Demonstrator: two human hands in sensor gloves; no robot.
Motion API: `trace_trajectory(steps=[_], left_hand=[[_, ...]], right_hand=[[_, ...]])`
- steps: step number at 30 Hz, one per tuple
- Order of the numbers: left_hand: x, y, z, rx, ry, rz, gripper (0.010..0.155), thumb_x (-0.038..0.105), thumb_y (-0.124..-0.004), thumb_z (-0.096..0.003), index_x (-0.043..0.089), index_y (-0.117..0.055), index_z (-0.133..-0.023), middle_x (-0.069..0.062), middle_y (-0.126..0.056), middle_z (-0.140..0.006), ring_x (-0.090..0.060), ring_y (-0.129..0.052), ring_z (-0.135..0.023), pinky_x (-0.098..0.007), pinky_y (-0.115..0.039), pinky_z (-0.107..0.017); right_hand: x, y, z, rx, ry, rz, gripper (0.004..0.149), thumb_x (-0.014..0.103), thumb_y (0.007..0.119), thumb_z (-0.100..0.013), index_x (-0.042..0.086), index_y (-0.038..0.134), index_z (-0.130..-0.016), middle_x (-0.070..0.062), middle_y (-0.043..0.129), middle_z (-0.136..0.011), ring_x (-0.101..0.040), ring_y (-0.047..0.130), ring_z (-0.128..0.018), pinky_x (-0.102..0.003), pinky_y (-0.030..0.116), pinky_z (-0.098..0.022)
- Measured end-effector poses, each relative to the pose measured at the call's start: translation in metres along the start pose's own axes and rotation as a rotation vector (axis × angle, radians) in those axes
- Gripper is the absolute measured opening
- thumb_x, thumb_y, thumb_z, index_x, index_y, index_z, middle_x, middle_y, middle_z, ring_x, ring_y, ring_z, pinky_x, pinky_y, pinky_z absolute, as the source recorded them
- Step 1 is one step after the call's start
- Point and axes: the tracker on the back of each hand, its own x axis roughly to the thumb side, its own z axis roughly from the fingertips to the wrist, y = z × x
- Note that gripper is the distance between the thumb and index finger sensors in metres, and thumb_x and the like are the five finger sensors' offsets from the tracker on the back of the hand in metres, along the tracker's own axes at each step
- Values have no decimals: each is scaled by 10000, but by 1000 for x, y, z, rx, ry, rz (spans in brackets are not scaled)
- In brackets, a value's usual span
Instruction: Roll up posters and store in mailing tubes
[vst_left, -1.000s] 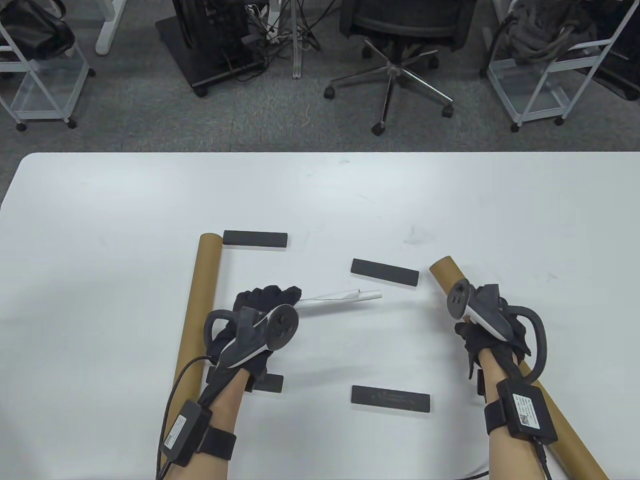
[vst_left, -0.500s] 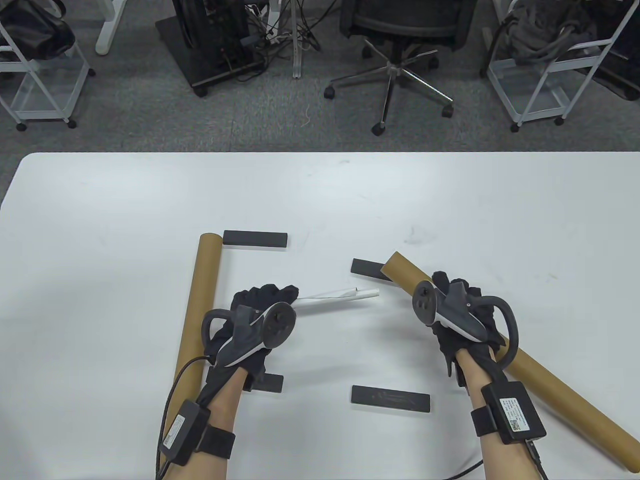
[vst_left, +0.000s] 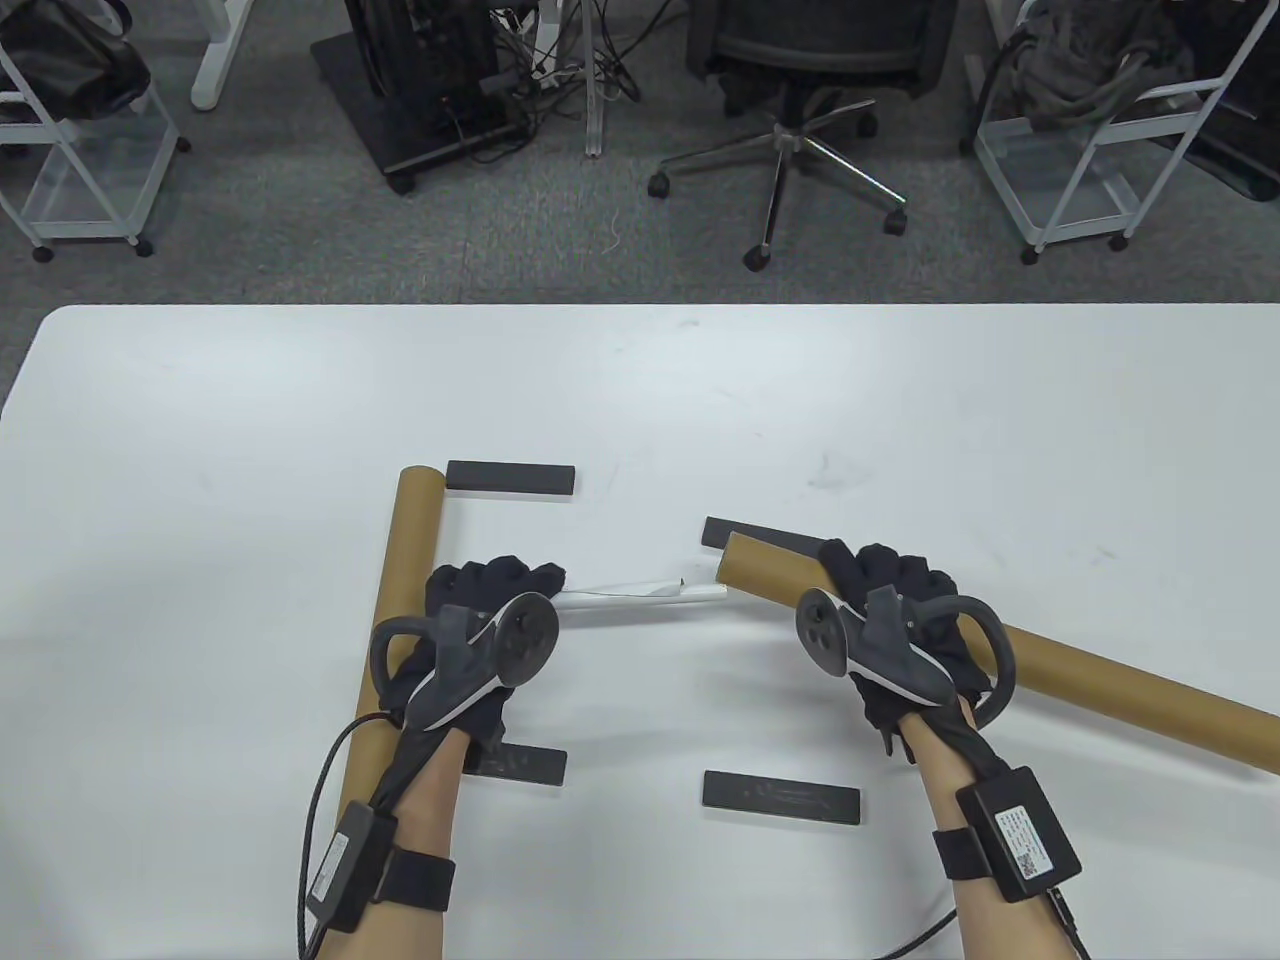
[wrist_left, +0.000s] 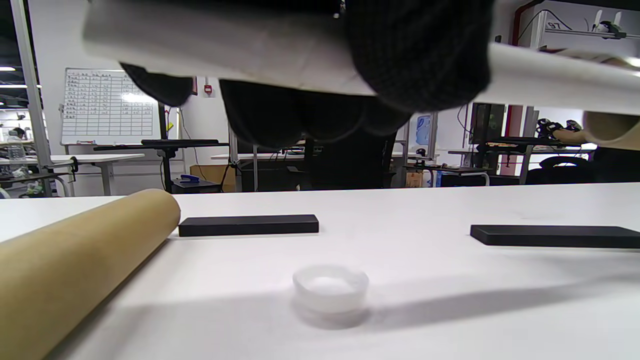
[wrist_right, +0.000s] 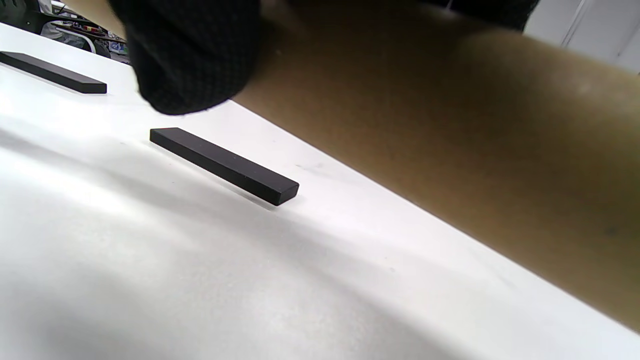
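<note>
Rolled poster (vst_left: 645, 594), thin white paper, is held off the table in the left hand (vst_left: 490, 600), fingers curled round one end; likely light, crush-prone and springy, so grip near the free tip to steer it. Right hand (vst_left: 885, 590) wraps the mailing tube (vst_left: 1100, 672) near its open mouth (stiff cardboard, probably light), mouth just beside the poster tip. Tube's far end is cut off at frame edge; whether the tip has entered is unclear. Small clear cap (wrist_left: 330, 287) lies on the table, visible only in the left wrist view.

black knit gloves, grey ringed trackers, black wrist straps bearing cabled boxes
</note>
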Motion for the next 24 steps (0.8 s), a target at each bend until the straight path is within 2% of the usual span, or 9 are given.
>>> trace_trajectory(steps=[6,14,24], left_hand=[[-8,1,1,19,30,-48,517,436,-789,-442,474,-806,-957,160,-881,-979,-230,-885,-975,-636,-605,-819],[-23,1,3,49,81,-60,516,430,-790,-434,489,-805,-946,170,-877,-981,-237,-869,-993,-647,-586,-820],[-12,-2,2,40,42,-66,521,440,-780,-444,478,-796,-963,145,-879,-983,-242,-873,-982,-626,-621,-818]], right_hand=[[-14,7,0,8,7,-16,803,366,794,-438,217,377,-1109,-162,588,-1103,-469,701,-949,-681,634,-693],[-6,6,5,-3,-35,34,797,365,802,-429,244,390,-1101,-149,592,-1104,-459,696,-958,-676,623,-704],[12,1,11,-28,-109,55,797,377,798,-427,235,395,-1099,-146,607,-1097,-448,716,-952,-664,644,-696]])
